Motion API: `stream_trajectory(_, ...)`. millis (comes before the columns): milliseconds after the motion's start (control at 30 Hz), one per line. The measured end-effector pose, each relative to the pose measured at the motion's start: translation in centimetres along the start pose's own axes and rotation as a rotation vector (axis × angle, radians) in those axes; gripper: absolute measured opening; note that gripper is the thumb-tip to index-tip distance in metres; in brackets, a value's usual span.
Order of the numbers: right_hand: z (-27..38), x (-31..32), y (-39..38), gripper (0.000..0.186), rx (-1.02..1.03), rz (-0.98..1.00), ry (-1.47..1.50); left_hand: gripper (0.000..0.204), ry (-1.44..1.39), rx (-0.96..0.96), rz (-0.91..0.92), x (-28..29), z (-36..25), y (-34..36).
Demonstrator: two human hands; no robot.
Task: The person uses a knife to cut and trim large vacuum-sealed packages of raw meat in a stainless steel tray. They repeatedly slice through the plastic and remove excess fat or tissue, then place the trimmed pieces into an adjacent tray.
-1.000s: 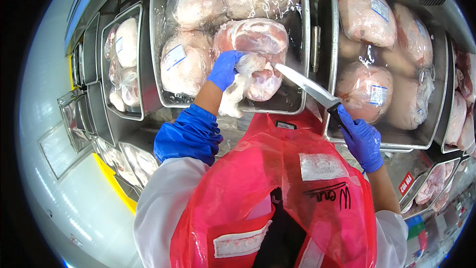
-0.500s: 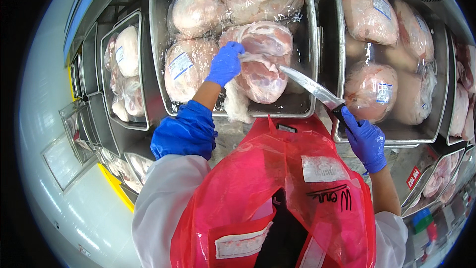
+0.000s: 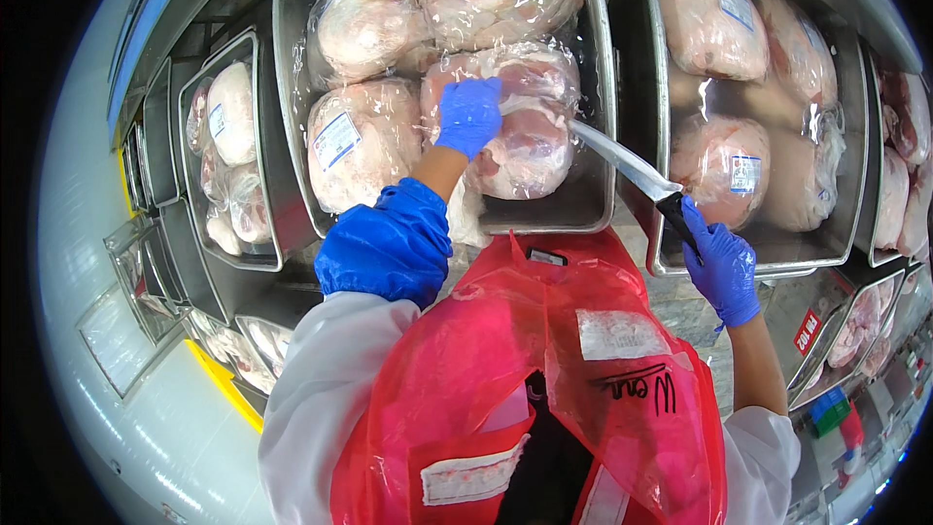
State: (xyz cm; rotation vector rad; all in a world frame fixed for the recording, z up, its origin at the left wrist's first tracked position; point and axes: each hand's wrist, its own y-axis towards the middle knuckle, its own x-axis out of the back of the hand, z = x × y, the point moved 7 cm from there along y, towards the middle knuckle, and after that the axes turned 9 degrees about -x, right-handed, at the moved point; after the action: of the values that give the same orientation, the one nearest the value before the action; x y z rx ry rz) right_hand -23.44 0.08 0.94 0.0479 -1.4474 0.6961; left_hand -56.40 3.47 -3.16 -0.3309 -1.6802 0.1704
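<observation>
In my right hand, gloved in blue, the fingers wrap round the black handle of a knife. Its long curved blade points up and left, with the tip at the right side of a cut of raw meat. My left hand, also gloved, is closed over the left part of this meat. A pale strip runs from its fingers across the meat; whether it is plastic wrap or fat, I cannot tell. Loose whitish plastic hangs by the tray's near rim, below the meat.
The meat lies in a deep metal tray with several plastic-wrapped, labelled cuts. To the right stands another metal tray of wrapped cuts. A smaller tray holds more meat on the left. My red apron touches the main tray's near side.
My left hand has moved slightly right and down over the meat, and its forearm has shifted right. The knife has moved slightly right, its tip further from my left hand.
</observation>
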Motion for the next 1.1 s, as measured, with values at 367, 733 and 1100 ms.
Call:
stream_trajectory(367, -0.2, -0.8, 0.2, 0.064, -0.101, 0.126, 0.002, 0.029, -0.234, -0.285, -0.186, -8.7, -0.8, 3.4)
stream_trajectory(733, 4.6, 6.5, 1.6, 0.065, 0.004, 0.157, 0.018, 0.014, -0.187, -0.001, -0.291, -1.1, 3.6, -1.8)
stream_trajectory(1100, 15.8, 10.6, 7.0, 0.054, 0.451, 0.026, -0.434, 0.013, -0.488, 0.121, -0.521, -8.1, 8.7, -3.7)
